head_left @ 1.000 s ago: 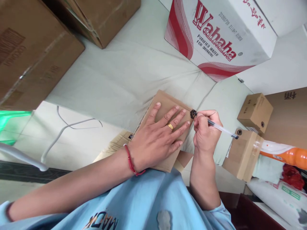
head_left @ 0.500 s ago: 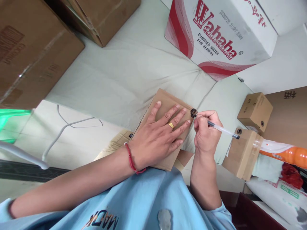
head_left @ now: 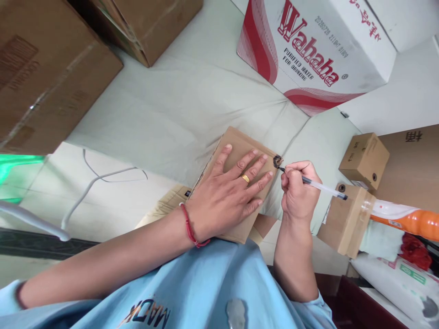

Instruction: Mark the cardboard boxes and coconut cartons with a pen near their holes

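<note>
A brown cardboard box (head_left: 240,140) lies tilted at the table's near edge, against my blue shirt. My left hand (head_left: 228,196) rests flat on it with the fingers spread, a gold ring on one finger and a red cord at the wrist. Pinched in my right hand (head_left: 299,187) is a clear pen (head_left: 322,186) with a dark tip. That tip points at a dark inked mark (head_left: 277,161) on the box's right corner.
Large cartons (head_left: 55,82) stand at the upper left, and a white and red Wahaha carton (head_left: 308,55) at the upper right. Two small boxes (head_left: 364,157) and an orange bottle (head_left: 418,221) are on the right. A grey cable (head_left: 99,179) hangs at left.
My right hand has shifted slightly right and down with the pen, uncovering more of the dark mark. My left hand stays on the box.
</note>
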A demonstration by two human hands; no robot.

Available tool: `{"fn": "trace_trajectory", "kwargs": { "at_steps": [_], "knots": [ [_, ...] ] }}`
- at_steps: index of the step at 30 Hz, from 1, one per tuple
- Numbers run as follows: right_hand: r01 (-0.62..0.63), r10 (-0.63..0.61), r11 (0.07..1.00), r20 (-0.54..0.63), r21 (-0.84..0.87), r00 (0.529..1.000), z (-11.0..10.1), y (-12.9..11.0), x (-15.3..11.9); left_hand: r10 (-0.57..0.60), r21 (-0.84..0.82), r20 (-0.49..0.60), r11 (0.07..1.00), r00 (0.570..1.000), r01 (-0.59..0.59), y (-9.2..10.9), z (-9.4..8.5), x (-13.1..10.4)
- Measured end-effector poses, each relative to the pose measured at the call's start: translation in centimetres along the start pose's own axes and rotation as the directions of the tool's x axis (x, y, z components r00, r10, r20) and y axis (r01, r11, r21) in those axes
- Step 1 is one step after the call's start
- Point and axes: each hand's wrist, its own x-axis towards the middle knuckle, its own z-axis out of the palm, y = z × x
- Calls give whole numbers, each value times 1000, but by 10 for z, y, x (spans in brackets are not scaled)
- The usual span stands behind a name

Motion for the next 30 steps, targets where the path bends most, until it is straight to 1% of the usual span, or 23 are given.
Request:
{"fn": "trace_trajectory", "kwargs": {
  "at_steps": [3,7,10,13,16,21,25,30],
  "knots": [
    [-7,8,1000,-23,31,1000,2,-2,0,-1,5,-1,1000,1000,1,0,0,0],
    [-29,29,996,2,82,1000,4,-4,-1,-5,-7,12,1000,1000,6,0,-2,1],
    [-38,38,996,-1,75,999,4,-4,-1,-8,-20,22,1000,1000,9,0,-3,1],
    [-20,21,998,-20,55,1000,4,-3,-2,-5,-30,17,1000,1000,6,0,-3,1],
    [-9,12,997,-44,78,999,6,-3,-1,-11,-36,18,999,1000,11,0,-3,1],
    [-46,60,987,-92,152,994,6,-2,2,-9,-46,46,999,999,11,0,-4,1],
    [-80,101,980,-114,180,988,5,0,5,-10,-40,34,999,999,11,0,-3,1],
    [-142,164,956,-69,259,984,7,-1,5,-5,-42,35,999,999,6,0,-2,2]
  ]
}}
